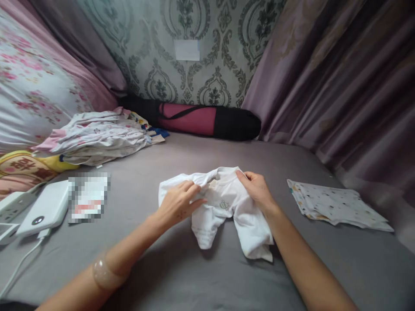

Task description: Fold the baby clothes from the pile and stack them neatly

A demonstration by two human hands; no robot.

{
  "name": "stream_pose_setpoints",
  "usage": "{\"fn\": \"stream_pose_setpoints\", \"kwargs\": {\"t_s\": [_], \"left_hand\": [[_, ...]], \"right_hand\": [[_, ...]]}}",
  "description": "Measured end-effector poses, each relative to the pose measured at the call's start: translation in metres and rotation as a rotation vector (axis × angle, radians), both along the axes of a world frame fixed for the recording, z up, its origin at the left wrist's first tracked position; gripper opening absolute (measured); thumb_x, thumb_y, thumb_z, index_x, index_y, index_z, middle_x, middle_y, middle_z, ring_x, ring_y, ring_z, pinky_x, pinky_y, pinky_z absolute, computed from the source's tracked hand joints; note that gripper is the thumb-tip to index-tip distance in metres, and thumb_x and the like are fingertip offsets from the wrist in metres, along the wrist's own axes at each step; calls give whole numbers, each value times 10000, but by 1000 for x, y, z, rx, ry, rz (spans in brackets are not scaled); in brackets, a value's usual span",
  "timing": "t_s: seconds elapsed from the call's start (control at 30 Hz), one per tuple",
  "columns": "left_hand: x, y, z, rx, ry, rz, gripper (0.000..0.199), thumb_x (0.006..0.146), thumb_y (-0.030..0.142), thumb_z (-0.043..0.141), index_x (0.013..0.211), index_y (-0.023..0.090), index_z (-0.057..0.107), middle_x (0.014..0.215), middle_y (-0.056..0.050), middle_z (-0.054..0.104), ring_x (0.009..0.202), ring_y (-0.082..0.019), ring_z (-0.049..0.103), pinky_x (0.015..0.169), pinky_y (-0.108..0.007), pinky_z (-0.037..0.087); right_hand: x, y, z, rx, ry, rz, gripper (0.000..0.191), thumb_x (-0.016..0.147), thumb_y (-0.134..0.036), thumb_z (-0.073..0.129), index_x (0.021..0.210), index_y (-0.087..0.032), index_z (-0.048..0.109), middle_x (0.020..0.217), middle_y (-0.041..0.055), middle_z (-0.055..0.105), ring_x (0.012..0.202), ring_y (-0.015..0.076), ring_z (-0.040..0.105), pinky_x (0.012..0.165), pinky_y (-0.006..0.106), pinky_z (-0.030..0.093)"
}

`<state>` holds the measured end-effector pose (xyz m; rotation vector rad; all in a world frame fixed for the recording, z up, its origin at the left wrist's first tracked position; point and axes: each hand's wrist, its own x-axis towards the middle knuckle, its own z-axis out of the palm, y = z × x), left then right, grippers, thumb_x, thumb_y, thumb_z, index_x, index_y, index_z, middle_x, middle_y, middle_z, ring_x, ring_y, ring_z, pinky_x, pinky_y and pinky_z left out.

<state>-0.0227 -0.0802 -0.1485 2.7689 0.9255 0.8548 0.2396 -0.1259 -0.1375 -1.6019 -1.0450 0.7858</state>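
A small white long-sleeved top (223,196), like a baby's garment, lies partly crumpled on the grey bed sheet in front of me. It has a small printed motif on the chest, and its sleeves point toward me. My right hand (256,185) grips the neckline near the right shoulder, thumb in front and the other fingers mostly behind the cloth. Across the left side of the top rests my left hand (181,198). Its fingers reach to the collar and the thumb stands apart from them; I see no cloth pinched between.
A folded patterned cloth (337,205) lies at right. A clothes pile (106,134) sits at far left, near a white power bank (47,207) with a cable, a power strip (14,205) and a blurred packet (90,196). A black-and-maroon long bag (191,119) lies along the wall.
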Motion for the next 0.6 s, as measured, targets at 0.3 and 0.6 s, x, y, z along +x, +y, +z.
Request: {"fn": "stream_pose_setpoints", "kwargs": {"t_s": [0.3,0.6], "left_hand": [[-12,38,0,-427,-208,55,164,867,326,492,933,203,578,901,-47,638,847,-195,590,766,-314,464],[-34,50,32,-1047,-461,94,283,798,430,559,881,169,629,776,-9,596,674,-140,526,553,-216,382]], "right_hand": [[6,-18,26,69,-70,134,477,763,-628,650,755,-152,674,674,0,601,595,114,492,524,215,370],[21,-18,18,-70,-36,276,493,738,-654,656,797,-167,704,704,18,648,596,135,532,508,225,390]]}}
